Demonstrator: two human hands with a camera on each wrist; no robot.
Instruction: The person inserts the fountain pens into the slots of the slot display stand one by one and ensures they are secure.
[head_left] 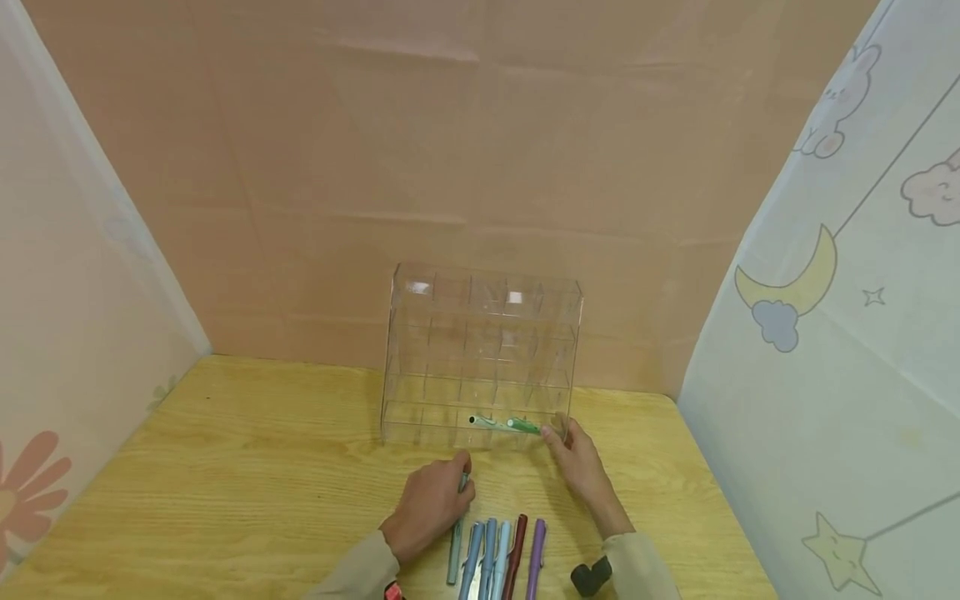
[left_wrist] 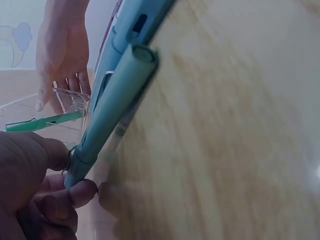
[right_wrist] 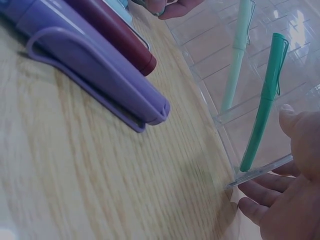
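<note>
In the head view, my left hand (head_left: 427, 506) pinches a grey-teal pen (head_left: 454, 554) near its upper end, just in front of a clear plastic pen rack (head_left: 442, 387). The left wrist view shows thumb and fingers around that pen's clip end, its other end towards the camera. My right hand (head_left: 587, 477) grips the rack's lower right corner, thumb on one side of the wall and fingers on the other in the right wrist view. A pale green pen (right_wrist: 237, 65) and a green pen (right_wrist: 263, 102) lie in the rack's bottom row.
Beside the left hand, on the wooden table (head_left: 262, 467), lie blue pens (head_left: 471, 554), a light blue pen (head_left: 501, 557), a dark red pen (head_left: 516, 554) and a purple pen (head_left: 536, 557). An orange-brown sheet (head_left: 315, 167) hangs behind the rack; patterned sheets flank the table.
</note>
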